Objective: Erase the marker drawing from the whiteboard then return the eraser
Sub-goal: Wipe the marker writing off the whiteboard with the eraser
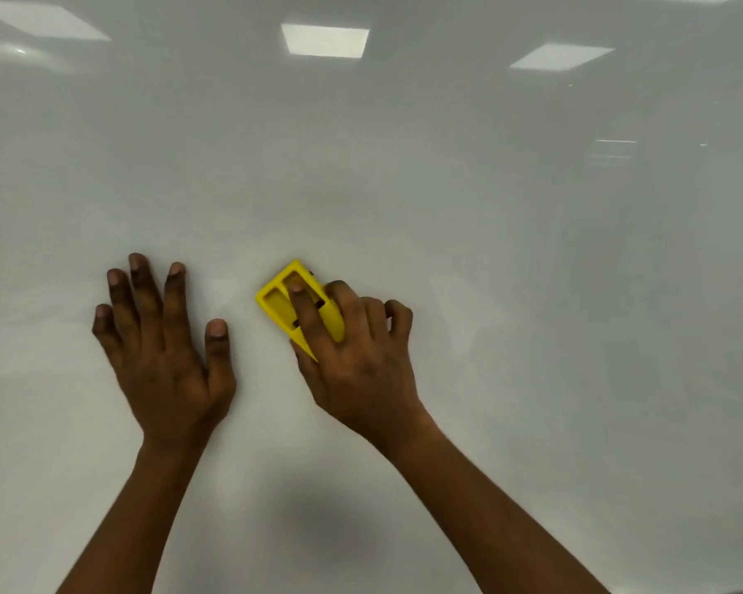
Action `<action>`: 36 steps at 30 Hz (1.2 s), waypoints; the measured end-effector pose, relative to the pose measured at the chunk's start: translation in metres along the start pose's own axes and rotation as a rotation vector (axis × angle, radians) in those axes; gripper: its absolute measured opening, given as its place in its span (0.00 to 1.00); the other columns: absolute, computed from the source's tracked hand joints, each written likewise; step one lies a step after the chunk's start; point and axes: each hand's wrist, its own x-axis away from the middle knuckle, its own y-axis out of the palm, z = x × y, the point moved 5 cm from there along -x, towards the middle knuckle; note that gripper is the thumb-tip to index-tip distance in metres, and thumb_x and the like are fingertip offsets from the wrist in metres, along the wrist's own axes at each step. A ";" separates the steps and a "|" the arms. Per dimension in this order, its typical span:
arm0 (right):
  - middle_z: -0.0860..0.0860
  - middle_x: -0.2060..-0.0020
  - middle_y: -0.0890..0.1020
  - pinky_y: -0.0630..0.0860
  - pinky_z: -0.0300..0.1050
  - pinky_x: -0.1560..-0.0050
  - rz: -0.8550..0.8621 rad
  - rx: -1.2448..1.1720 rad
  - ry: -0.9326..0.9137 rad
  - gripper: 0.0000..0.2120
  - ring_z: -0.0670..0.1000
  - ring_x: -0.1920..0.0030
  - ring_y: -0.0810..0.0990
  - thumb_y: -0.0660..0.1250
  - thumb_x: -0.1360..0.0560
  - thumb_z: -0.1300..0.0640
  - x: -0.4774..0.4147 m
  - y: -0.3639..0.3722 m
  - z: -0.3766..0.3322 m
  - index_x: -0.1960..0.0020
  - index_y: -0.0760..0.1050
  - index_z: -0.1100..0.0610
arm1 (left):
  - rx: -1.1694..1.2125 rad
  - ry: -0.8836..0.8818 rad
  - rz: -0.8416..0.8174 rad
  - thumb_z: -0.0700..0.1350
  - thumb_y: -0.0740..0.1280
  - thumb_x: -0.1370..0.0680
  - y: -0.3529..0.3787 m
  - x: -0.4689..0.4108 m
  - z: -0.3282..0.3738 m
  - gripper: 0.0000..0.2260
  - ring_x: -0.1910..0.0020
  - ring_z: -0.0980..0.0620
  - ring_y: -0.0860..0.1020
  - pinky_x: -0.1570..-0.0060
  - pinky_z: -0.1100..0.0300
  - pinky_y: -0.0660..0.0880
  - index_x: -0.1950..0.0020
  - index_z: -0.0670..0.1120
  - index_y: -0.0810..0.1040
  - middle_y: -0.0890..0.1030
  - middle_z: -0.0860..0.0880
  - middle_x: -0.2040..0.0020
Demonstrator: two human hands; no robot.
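Note:
The white glossy whiteboard fills almost the whole view, and no marker lines show on it. A yellow plastic eraser with recessed slots is pressed flat against the board just left of centre. My right hand grips it, the index finger lying along its top and the other fingers curled at its right side. My left hand rests flat on the board to the eraser's left, fingers spread, holding nothing.
Reflections of ceiling light panels shine along the top of the board. A dim round shadow sits low on the board between my forearms. A dark edge shows at the bottom right corner.

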 end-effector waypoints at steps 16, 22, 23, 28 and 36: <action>0.67 0.34 0.70 0.71 0.55 0.31 0.316 -0.145 0.695 0.31 0.65 0.35 0.71 0.65 0.17 0.52 -0.010 -0.053 0.195 0.19 0.61 0.64 | 0.122 0.134 0.042 0.55 0.59 0.12 -0.007 -0.063 0.044 0.30 0.14 0.43 0.45 0.14 0.46 0.43 0.13 0.44 0.57 0.55 0.38 0.13; 0.66 0.34 0.69 0.66 0.38 0.33 0.320 -0.174 0.656 0.31 0.63 0.35 0.71 0.65 0.17 0.53 -0.011 -0.054 0.198 0.19 0.62 0.63 | 0.038 0.124 0.030 0.56 0.56 0.12 0.001 -0.074 0.052 0.29 0.13 0.40 0.52 0.15 0.46 0.46 0.13 0.44 0.59 0.57 0.41 0.13; 0.66 0.35 0.70 0.65 0.36 0.34 0.336 -0.178 0.670 0.31 0.63 0.35 0.71 0.66 0.17 0.53 -0.013 -0.055 0.198 0.19 0.62 0.63 | 0.039 0.130 0.033 0.56 0.56 0.12 0.001 -0.074 0.051 0.29 0.13 0.41 0.52 0.14 0.46 0.46 0.13 0.45 0.58 0.57 0.41 0.13; 0.67 0.38 0.72 0.72 0.53 0.36 0.460 -0.176 0.783 0.30 0.66 0.39 0.74 0.69 0.20 0.55 -0.042 -0.060 0.182 0.22 0.66 0.65 | 0.031 0.139 0.035 0.56 0.56 0.12 0.002 -0.073 0.050 0.29 0.13 0.41 0.52 0.14 0.44 0.47 0.13 0.45 0.57 0.56 0.42 0.13; 0.68 0.39 0.78 0.77 0.60 0.48 0.204 -0.152 0.099 0.27 0.68 0.49 0.78 0.70 0.21 0.54 -0.096 -0.030 0.067 0.26 0.73 0.65 | 0.019 0.150 0.038 0.56 0.55 0.12 0.000 -0.073 0.048 0.29 0.13 0.39 0.54 0.15 0.43 0.49 0.13 0.44 0.60 0.58 0.41 0.13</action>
